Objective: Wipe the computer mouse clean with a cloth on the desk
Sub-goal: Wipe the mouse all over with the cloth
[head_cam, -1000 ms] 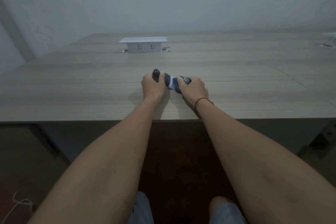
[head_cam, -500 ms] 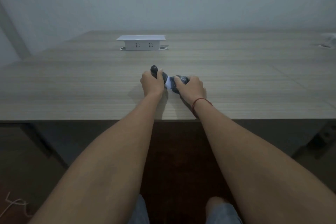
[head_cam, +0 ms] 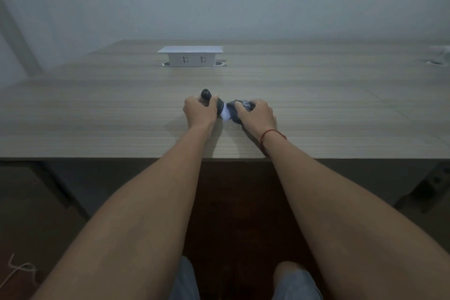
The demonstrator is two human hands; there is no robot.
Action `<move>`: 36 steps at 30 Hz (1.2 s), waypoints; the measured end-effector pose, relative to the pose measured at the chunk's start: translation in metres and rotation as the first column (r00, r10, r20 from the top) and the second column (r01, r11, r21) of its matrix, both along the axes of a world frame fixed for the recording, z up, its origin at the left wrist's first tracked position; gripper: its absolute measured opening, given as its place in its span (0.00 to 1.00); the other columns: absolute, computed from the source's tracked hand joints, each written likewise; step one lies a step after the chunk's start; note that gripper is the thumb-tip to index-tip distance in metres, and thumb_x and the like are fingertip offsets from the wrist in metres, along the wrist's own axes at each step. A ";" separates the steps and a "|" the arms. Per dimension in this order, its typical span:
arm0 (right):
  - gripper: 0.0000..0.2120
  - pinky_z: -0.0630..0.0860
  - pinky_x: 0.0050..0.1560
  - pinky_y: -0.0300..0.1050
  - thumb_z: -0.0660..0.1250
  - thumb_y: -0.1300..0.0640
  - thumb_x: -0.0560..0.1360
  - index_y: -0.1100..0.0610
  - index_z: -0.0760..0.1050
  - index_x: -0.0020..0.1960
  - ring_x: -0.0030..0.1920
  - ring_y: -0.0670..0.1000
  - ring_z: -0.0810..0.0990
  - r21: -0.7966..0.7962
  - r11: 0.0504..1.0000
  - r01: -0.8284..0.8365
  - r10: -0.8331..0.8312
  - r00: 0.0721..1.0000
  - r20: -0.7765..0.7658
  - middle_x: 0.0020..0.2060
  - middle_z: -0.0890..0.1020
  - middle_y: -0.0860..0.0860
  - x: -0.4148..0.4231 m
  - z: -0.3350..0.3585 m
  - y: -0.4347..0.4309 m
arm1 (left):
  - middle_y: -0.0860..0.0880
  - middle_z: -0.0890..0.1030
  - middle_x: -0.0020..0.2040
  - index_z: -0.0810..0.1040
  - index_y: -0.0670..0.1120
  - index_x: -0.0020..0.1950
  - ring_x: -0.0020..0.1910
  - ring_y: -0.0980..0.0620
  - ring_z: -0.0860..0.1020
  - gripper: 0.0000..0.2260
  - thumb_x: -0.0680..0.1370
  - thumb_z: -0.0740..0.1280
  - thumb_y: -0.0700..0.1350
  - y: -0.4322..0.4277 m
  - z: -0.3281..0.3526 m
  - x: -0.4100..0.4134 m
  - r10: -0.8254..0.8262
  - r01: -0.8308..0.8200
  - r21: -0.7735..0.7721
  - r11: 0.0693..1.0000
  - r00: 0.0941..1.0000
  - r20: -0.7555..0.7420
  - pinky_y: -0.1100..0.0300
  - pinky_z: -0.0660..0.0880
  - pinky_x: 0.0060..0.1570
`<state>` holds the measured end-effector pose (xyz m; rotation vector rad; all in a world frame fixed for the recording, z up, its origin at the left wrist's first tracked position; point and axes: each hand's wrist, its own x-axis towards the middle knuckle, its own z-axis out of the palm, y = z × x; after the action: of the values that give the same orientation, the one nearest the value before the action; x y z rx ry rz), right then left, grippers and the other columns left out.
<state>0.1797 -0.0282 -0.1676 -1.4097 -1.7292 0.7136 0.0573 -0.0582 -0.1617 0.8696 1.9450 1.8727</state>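
Note:
My left hand (head_cam: 199, 114) is closed around a black glossy computer mouse (head_cam: 207, 94), whose rounded end sticks up past my fingers. My right hand (head_cam: 258, 117) grips a dark bunched cloth (head_cam: 237, 109) pressed against the mouse's right end. A small white patch (head_cam: 226, 114) shows between the two hands; I cannot tell whether it belongs to the cloth or to the mouse. Both hands rest on the wooden desk (head_cam: 121, 117) near its front edge. Most of the mouse is hidden by my fingers.
A white pop-up socket box (head_cam: 191, 56) stands on the desk farther back, left of centre. A white object (head_cam: 442, 56) sits at the far right edge. My knees show below the desk's front edge (head_cam: 97, 159).
My right hand with the cloth has shifted slightly to the right along the mouse, so more of the white patch shows. The left hand keeps its hold.

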 end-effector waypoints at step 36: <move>0.33 0.73 0.61 0.44 0.80 0.52 0.66 0.55 0.73 0.68 0.59 0.49 0.75 -0.071 0.907 -0.415 0.413 0.910 -0.035 0.62 0.78 0.51 0.030 0.007 -0.002 | 0.43 0.80 0.46 0.79 0.39 0.49 0.44 0.47 0.77 0.11 0.78 0.66 0.48 -0.015 0.013 -0.009 -0.024 -0.032 -0.099 0.995 0.853 -0.521 0.56 0.73 0.44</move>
<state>0.2097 -0.0297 -0.1602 -1.0837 -2.0301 1.0267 0.0485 -0.0736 -0.1482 1.4636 2.3187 1.6265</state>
